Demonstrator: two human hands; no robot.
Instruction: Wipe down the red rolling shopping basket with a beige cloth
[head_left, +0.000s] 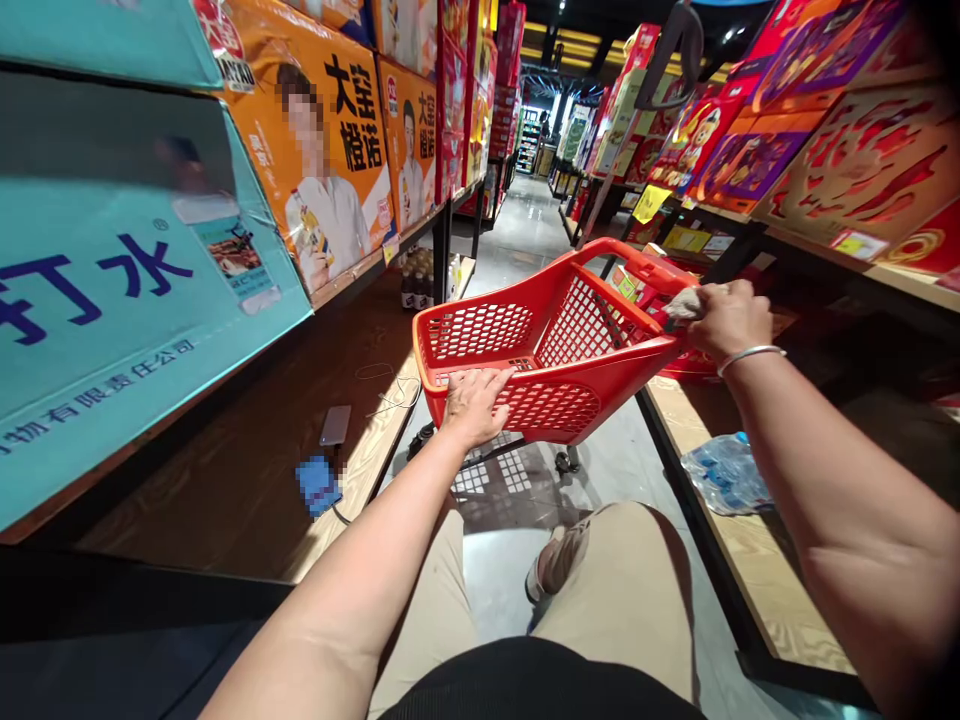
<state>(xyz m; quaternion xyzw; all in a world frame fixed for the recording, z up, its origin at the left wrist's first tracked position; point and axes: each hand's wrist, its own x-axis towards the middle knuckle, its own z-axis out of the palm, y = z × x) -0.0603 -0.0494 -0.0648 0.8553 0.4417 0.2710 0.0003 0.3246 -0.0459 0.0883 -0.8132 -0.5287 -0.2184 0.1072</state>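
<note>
A red plastic shopping cart (pixel 566 400) with lattice sides stands crosswise in front of me, and its basket looks bare. My left hand (pixel 474 405) grips its near rim, fingers over the edge and thumb on the outer side. At the cart's right end, by the handle (pixel 649 268), my right hand (pixel 731 318) holds a crumpled greyish cloth (pixel 682 305). The cloth touches the cart's corner. My right fingertips are partly hidden.
Shelves with orange drink cartons (pixel 322 150) and a turquoise carton (pixel 112 270) flank my left. Red gift boxes (pixel 697 130) line the right. Plastic-wrapped bottles (pixel 726 475) lie on a low right shelf. A white power bank-like object (pixel 335 425) lies low on the left. The aisle floor (pixel 517 210) runs ahead.
</note>
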